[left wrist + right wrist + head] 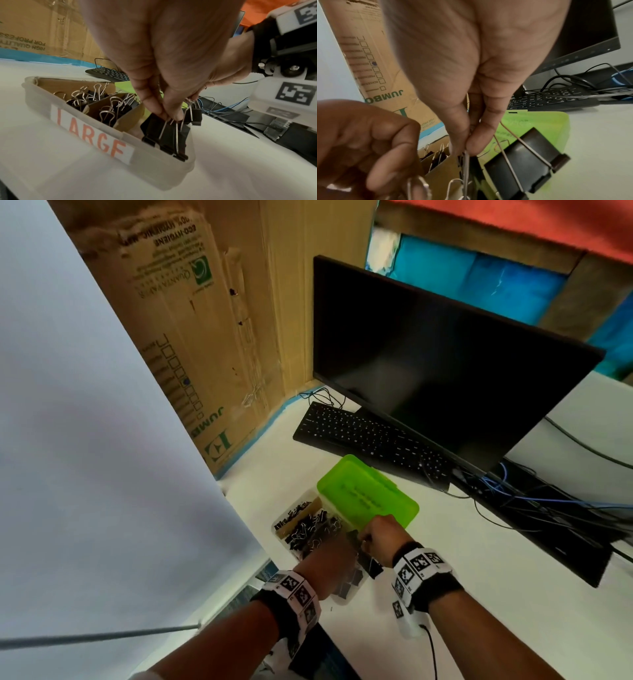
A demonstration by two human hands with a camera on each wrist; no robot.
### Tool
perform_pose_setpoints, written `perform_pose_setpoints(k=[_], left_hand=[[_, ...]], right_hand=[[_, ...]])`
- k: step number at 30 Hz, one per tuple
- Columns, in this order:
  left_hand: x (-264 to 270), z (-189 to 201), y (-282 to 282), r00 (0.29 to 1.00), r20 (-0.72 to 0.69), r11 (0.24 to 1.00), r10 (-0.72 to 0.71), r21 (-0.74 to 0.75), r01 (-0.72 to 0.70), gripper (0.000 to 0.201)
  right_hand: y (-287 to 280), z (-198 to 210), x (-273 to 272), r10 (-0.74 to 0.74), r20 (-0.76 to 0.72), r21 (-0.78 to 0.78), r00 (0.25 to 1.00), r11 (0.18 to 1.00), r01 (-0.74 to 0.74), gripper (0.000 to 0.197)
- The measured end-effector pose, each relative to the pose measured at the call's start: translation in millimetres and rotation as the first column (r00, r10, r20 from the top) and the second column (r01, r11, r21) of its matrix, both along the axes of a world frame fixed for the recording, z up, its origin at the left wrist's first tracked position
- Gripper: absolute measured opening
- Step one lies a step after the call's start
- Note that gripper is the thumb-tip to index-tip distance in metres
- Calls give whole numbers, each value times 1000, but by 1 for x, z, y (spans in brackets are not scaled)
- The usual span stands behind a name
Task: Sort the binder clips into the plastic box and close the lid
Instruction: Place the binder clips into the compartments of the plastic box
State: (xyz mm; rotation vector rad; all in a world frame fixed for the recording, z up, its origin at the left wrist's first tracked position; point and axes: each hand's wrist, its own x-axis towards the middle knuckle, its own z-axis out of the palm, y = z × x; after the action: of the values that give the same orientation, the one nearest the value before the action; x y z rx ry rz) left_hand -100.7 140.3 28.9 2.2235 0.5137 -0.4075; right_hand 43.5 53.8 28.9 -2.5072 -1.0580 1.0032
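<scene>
While green lid [368, 494] stands open behind plastic box [109, 152]: cardboard-divided compartments holding binder clips [109, 108]; left hand [154, 54] pinching large clips' [164, 136] wire handles inside box; right hand [471, 67] pinching another clip [527, 162].

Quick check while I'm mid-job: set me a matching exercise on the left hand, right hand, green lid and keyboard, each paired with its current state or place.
Column one:
1. left hand
2. right hand
3. green lid
4. keyboard

Column two:
A. lies in front of the dark monitor
B. open, beside the plastic box
C. pinches the wire handles of large binder clips in the compartment labelled LARGE
D. pinches the wire handle of one large binder clip over the lid

Pairs: 1-C, 2-D, 3-B, 4-A
</scene>
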Motion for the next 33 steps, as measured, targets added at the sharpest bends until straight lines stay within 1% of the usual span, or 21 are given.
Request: perform_pose_setpoints(k=[2, 4, 6, 8, 10, 12, 15, 18, 20, 23, 26, 27, 29, 31, 33], left_hand=[[1, 1, 1, 999, 6, 998, -46, 36, 45, 30], [2, 1, 3, 996, 23, 995, -83, 57, 81, 30], [1, 0, 6, 995, 26, 993, -101, 67, 99, 30], [2, -1, 7, 993, 39, 992, -109, 71, 106, 28], [3, -1, 7, 992, 57, 991, -115, 76, 111, 27], [4, -1, 6, 990, 80, 990, -113, 95, 105, 28], [2, -2, 8, 992, 96, 992, -85, 103, 75, 25], [-1, -6, 10, 992, 93, 992, -88, 95, 79, 20], [-2, -7, 11, 991, 119, 994, -66, 98, 54, 19], [0, -8, 11, 986, 168, 997, -5, 72, -8, 25], [5, -8, 7, 979, 198, 997, -51, 63, 39, 37], [7, -8, 5, 976, 204, 996, -76, 69, 63, 39], [11, -9, 1, 970, 205, 988, -128, 107, 108, 39], [13, -11, -3, 966, 197, 978, -167, 154, 137, 38], [16, -15, -5, 964, 195, 970, -178, 201, 138, 37]], right_hand=[[4, -3, -2, 7, -1, -15, 1000, 1000, -7, 19], [6, -5, -3, 11, -6, -23, 1000, 1000, -11, 21], [7, -7, -3, 15, -19, -15, 1000, 1000, -15, 25], [9, -7, -4, 16, -27, -7, 999, 1000, -16, 24], [10, -6, -4, 2, -42, -3, 999, 1000, -2, 24], [10, -5, -4, -17, -45, -8, 999, 1000, 17, 28], [4, -5, -1, -65, -5, 19, 998, 998, 65, 32], [-4, -4, 2, -123, 25, 12, 992, 992, 123, 33], [-5, -3, 4, -151, 31, 17, 988, 988, 151, 34], [-8, 3, 6, -142, 31, 60, 989, 988, 141, 35], [-20, 3, 11, -210, 45, 100, 977, 974, 205, 32], [-26, 3, 12, -228, 56, 82, 972, 971, 223, 29], [-39, -2, 13, -200, 74, 10, 977, 980, 200, 26], [-50, -6, 12, -143, 107, -58, 984, 987, 150, 31], [-59, -9, 9, -93, 155, -128, 983, 985, 113, 38]])
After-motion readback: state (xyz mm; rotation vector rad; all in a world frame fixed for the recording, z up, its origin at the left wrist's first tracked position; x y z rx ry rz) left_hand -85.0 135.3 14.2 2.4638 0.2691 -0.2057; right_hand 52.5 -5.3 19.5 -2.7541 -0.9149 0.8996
